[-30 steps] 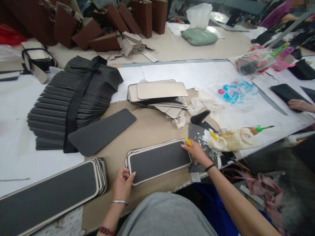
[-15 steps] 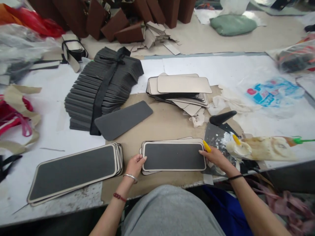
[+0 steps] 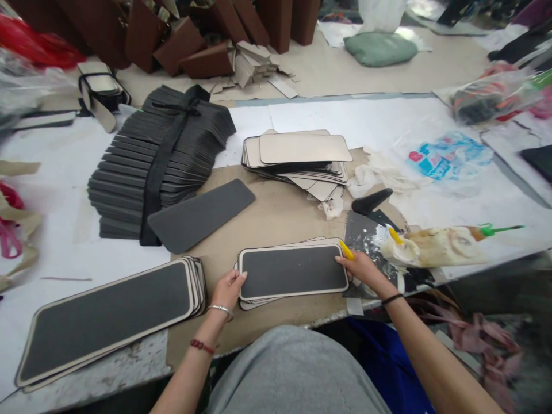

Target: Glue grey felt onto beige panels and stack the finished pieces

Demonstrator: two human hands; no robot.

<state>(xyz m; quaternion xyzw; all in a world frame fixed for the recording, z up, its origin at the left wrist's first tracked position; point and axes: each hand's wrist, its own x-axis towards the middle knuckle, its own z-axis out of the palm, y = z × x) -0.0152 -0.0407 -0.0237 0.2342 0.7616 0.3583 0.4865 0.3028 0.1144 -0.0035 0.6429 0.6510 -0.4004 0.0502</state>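
A rectangular dark grey panel with a cream border (image 3: 293,271) lies on top of a few similar pieces in front of me. My left hand (image 3: 228,289) pinches its left end, thumb on top. At the opposite end, my right hand (image 3: 359,267) grips the corner with the thumb on the face; a yellow stick-like handle (image 3: 346,250) pokes up from between its fingers, the rest of it hidden. To the left rests a stack of matching bordered panels (image 3: 112,316). A single plain grey piece (image 3: 202,215) lies beyond, beside a large strapped bundle of grey pieces (image 3: 172,155).
Cream panels (image 3: 306,148) are piled loosely behind my work. On the right are a glue-smeared board (image 3: 360,236), a black-handled tool (image 3: 371,201) and a glue-stained bottle (image 3: 448,244) with a green tip. Brown boxy pieces (image 3: 207,60) stand at the back. The table's front edge is close to me.
My view has swung slightly, so the table's things sit further left in the picture. Both hands keep their hold on the panel's ends, and the panel stays over the pieces beneath.
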